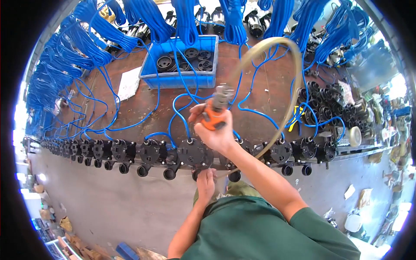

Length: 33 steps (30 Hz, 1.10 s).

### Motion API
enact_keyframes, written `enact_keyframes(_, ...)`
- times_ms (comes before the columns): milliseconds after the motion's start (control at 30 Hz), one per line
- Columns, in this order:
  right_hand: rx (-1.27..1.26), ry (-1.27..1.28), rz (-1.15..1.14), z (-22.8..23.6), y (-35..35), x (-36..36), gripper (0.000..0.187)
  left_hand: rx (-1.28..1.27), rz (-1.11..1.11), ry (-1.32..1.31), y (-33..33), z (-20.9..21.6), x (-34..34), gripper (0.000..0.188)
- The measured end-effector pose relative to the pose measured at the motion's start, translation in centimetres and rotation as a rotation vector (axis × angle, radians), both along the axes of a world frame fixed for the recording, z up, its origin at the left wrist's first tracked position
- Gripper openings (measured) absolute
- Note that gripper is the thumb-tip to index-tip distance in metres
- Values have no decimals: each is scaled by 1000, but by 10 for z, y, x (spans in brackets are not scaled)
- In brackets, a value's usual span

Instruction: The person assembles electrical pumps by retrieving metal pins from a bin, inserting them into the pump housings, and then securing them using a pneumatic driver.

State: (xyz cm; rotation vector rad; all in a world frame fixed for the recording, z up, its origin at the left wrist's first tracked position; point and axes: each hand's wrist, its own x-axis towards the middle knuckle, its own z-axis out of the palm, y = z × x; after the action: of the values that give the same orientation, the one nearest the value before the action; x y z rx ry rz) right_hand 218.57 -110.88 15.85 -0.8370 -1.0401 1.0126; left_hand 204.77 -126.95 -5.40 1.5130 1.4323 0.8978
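My right hand (216,132) is wrapped round an orange-and-black air tool (214,116), raised above the row of parts. The tool's metal end is smeared by motion, and a tan hose (298,73) loops from it to the right and back down. Below it, a round black pump housing (190,152) sits at the table's near edge, with a blue cable rising from its top. My left hand (206,185) is closed at this housing's lower outlet (196,175); its fingers partly hide the contact.
More black housings (149,152) line the near edge both ways. A blue crate (177,81) holds round black parts. Blue cable coils (184,21) stand along the back and left. Black fittings (323,104) and yellow-handled pliers (296,118) lie at right. White paper (129,84) lies left of the crate.
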Motion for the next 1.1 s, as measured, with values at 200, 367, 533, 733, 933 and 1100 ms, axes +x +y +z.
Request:
enact_keyframes(200, 75, -270, 34, -17, 3, 3, 15, -346, -139, 30, 3, 9, 25, 20)
enact_keyframes(367, 151, -391, 72, -27, -1, 7, 21, 372, -77, 227, 10, 8, 47, 29)
enact_keyframes(533, 191, -194, 93, 17, 8, 11, 24, -342, 189, -241, -2, -2, 42, 19)
enact_keyframes(733, 68, -169, 160, -13, 2, 11, 18, -389, 101, -8, -18, -20, 49, 43)
enact_keyframes(933, 155, -199, 194, -16, -1, 6, 24, -263, 123, 51, -16, 1, 66, 47)
enact_keyframes(1100, 158, -110, 145, 9, -29, 12, 34, 76, 179, 97, -16, 1, 74, 34)
